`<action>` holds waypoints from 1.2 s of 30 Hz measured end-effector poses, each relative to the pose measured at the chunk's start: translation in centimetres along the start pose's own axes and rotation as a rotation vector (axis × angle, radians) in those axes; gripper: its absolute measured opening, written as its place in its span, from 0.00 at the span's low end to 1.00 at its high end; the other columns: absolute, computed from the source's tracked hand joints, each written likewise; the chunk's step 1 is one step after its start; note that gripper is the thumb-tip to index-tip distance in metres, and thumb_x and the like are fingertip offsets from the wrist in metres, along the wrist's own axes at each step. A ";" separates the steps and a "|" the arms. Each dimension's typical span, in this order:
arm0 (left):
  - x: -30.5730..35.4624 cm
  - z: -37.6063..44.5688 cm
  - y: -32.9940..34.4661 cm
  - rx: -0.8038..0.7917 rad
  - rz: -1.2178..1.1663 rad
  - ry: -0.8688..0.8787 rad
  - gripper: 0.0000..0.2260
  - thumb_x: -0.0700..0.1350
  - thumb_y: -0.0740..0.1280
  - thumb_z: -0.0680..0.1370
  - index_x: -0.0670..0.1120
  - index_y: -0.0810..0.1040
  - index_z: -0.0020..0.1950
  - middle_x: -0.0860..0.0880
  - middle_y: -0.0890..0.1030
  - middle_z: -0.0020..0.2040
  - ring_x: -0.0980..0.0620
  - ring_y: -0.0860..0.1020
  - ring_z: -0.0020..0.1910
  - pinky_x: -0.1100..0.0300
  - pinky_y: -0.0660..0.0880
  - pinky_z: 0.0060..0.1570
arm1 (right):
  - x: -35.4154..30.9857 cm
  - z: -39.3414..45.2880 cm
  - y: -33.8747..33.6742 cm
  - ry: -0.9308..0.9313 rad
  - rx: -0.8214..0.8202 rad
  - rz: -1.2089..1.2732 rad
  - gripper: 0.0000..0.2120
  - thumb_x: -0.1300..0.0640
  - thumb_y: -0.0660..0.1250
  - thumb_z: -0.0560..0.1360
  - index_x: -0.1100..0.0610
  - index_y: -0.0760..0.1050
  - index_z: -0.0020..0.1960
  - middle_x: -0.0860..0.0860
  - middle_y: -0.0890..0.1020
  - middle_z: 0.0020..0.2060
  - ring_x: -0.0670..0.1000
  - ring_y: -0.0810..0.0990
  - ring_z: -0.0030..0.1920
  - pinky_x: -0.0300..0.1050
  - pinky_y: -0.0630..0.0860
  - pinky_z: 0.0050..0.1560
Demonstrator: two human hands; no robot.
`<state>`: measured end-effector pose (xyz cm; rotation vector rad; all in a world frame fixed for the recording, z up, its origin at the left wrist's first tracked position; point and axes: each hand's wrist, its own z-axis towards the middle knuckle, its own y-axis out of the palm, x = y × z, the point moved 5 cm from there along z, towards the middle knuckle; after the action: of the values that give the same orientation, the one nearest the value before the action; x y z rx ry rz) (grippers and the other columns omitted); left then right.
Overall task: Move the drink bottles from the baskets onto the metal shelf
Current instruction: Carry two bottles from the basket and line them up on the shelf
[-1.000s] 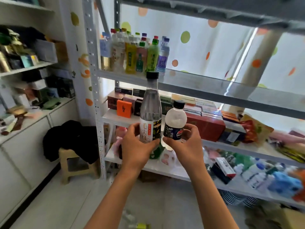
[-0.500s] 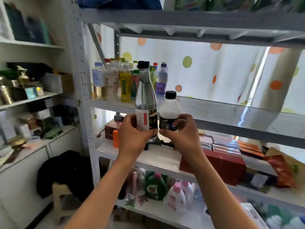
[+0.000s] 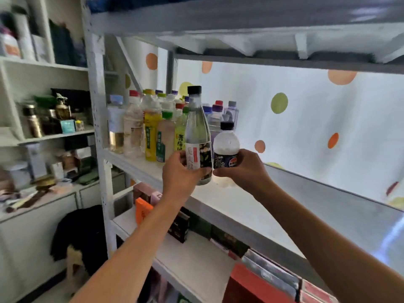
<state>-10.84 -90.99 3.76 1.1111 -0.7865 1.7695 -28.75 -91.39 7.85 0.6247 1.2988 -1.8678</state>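
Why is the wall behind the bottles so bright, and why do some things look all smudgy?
Head view: strong light shines through the dotted curtain, so it glares white, and the metal shelf gleams. The tall bottle in the left hand and the small bottle in the right hand look fairly sharp. The edges smear from movement, and the wide lens bends the shelf lines.

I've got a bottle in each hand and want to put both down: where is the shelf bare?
The metal shelf is bare right of the standing bottles, along the dotted curtain. Its left end by the upright post is crowded.
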 end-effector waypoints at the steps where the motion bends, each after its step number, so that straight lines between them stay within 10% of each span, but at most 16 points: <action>1: -0.2 0.4 0.6 0.017 0.024 0.003 0.27 0.46 0.82 0.61 0.47 0.77 0.57 0.53 0.82 0.51 0.56 0.81 0.49 0.62 0.78 0.46 | 0.4 0.6 -0.2 -0.012 -0.011 0.004 0.17 0.54 0.82 0.61 0.47 0.78 0.45 0.49 0.85 0.43 0.50 0.83 0.46 0.51 0.81 0.51; 27: -4.0 1.7 5.9 0.320 0.456 0.193 0.33 0.43 0.79 0.66 0.43 0.69 0.67 0.45 0.77 0.60 0.46 0.75 0.60 0.58 0.70 0.55 | 14.4 15.7 -0.8 0.109 0.025 0.011 0.36 0.35 0.79 0.51 0.51 0.78 0.52 0.46 0.84 0.40 0.48 0.83 0.39 0.47 0.83 0.38; 36: -3.9 2.0 6.1 0.330 0.552 0.230 0.29 0.46 0.78 0.66 0.43 0.71 0.63 0.47 0.76 0.53 0.46 0.76 0.53 0.53 0.74 0.50 | 16.8 21.2 -0.3 0.196 0.128 -0.080 0.35 0.43 0.81 0.59 0.57 0.71 0.57 0.53 0.82 0.48 0.56 0.82 0.47 0.51 0.80 0.47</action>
<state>-14.87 -96.51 0.65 0.9192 -0.7179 2.5133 -38.26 -116.30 3.17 0.8526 1.3530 -2.0071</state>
